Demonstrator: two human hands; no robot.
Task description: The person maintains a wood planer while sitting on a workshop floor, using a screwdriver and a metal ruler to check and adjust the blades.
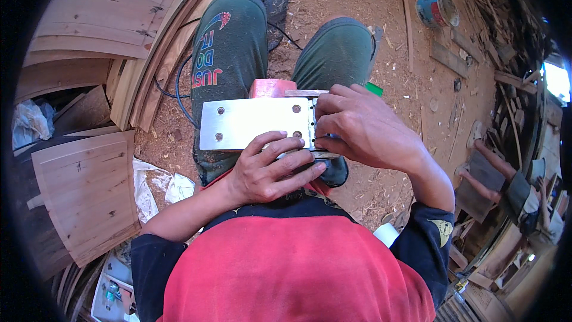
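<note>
A: What are the fingers doing?

B: The left hand (277,170) lies over the near edge of a tool (271,88), fingers bent and a little apart. Its thumb is hidden, so I can't tell whether it grips. The right hand (368,126) is curled at the tool's right end; whether it pinches anything, I can't tell either.

A: And the tool?

B: Across the thighs, on dusty green trousers (232,48). It has a red body and a smooth, shiny, rectangular metal plate (253,124) facing up.

A: Any counts?

B: Four round, sunken screws (220,111), near the plate's corners. The strip (311,115) beside it has small dark holes, partly covered, so no total.

A: Farther out?

B: One thin black cable (178,88), curly shavings over brown floor (381,188), at least two flat, grained wood panels (89,194) leftward, one round blue-and-red can (432,12), and another person (530,203), small at the right rim.
</note>
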